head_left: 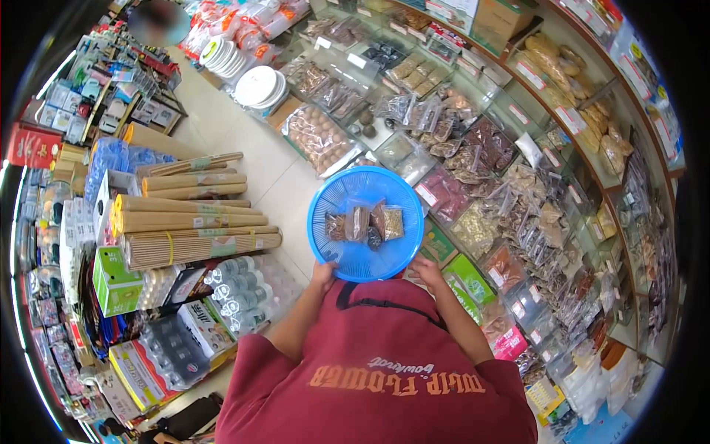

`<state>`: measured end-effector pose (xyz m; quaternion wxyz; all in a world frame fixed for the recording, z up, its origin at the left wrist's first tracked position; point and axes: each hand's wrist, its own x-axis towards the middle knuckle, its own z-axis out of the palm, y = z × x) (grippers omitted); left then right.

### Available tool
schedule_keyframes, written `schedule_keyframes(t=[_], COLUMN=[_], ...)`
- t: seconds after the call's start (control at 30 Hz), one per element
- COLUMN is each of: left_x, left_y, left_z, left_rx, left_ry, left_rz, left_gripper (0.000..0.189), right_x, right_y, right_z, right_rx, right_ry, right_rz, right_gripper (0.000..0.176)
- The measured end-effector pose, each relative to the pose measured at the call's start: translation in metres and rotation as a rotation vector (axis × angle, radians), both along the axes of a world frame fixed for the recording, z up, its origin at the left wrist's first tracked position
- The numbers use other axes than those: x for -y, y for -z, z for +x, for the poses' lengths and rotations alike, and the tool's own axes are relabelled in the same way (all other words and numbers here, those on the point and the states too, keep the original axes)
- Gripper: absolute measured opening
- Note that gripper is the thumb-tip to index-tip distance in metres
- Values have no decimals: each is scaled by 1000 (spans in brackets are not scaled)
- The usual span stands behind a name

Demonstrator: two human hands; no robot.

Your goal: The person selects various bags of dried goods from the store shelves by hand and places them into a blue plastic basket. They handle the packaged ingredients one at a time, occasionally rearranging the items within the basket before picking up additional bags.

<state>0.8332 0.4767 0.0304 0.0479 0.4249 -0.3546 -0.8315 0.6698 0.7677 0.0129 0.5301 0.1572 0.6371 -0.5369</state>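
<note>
A round blue plastic basket [329, 185] is held in front of my red shirt. My left hand [323, 274] grips its near rim on the left, fingers closed round the edge. On the near right side my right hand [424, 271] is closed on the same rim, its fingers partly hidden. Inside the basket lie several small clear bags of dried goods: a brown bag [358, 223], a bag of pale yellowish bits [392, 220] and a dark bag [374, 237] among them.
Glass-divided bins of bagged dried goods [473, 148] line the right. Rolled mats [196, 218] and packs of bottles [237, 288] are stacked at left. A tiled aisle [259, 163] runs ahead, beside white round lids [259, 86]. Another person [157, 22] is at the far upper left.
</note>
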Motion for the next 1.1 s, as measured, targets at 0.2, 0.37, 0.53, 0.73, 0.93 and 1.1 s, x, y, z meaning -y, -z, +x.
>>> schedule_keyframes(t=[0.2, 0.37, 0.53, 0.73, 0.93, 1.1], left_x=[17, 54, 105, 170, 228, 263], left_y=[-11, 5, 13, 16, 12, 21], left_z=[16, 32, 40, 44, 52, 60], left_rx=[20, 64, 16, 11, 4, -31], left_ry=[-100, -170, -272, -309, -182, -244], left_rz=[56, 91, 153, 218, 117, 128], left_gripper=[50, 50, 45, 44, 51, 53], right_x=[-28, -63, -35, 81, 174, 240], right_y=[-2, 36, 42, 32, 38, 23], right_z=[0, 5, 24, 41, 23, 0], right_rx=[34, -55, 12, 27, -574, -541], right_ry=[206, 338, 439, 352, -182, 133], right_rz=[50, 136, 338, 260, 420, 310], right_gripper=[38, 34, 33, 30, 24, 24])
